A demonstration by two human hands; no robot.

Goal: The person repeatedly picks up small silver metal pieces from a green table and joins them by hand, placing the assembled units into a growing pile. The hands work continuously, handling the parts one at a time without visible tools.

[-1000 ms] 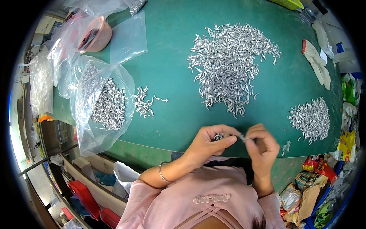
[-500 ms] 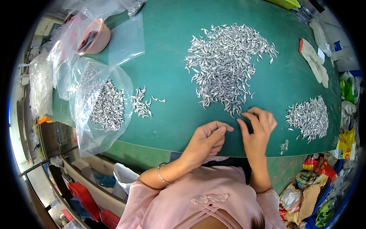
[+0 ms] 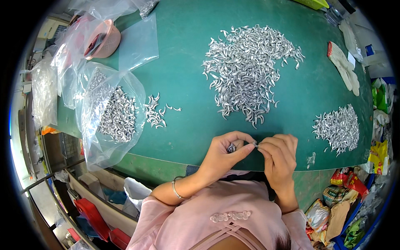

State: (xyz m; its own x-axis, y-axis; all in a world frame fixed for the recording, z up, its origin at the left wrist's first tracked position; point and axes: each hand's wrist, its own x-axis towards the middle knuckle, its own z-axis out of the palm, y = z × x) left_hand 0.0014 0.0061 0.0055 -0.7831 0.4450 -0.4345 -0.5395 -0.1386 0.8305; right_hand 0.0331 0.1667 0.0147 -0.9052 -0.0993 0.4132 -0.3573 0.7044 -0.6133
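Note:
Near the table's front edge, my left hand (image 3: 223, 154) and my right hand (image 3: 280, 155) meet fingertip to fingertip. Between them they pinch a small curved silver metal piece (image 3: 255, 144), mostly covered by the fingers. More metal pieces (image 3: 231, 148) show inside the curled fingers of my left hand. Just beyond the hands lies a large heap of curved silver metal pieces (image 3: 246, 75). A smaller heap of such pieces (image 3: 339, 129) lies to the right of my right hand.
On the left, an open clear plastic bag (image 3: 93, 137) holds many similar pieces, with a few loose ones (image 3: 155, 114) beside it. A pink basket (image 3: 110, 41) and a flat clear bag (image 3: 141, 46) lie behind. A white glove (image 3: 343, 68) rests far right on the green table (image 3: 179, 54).
My right hand has drawn back from the near tip of the large heap to my left hand's fingertips. A metal piece is now pinched between them, and pieces show within my left hand.

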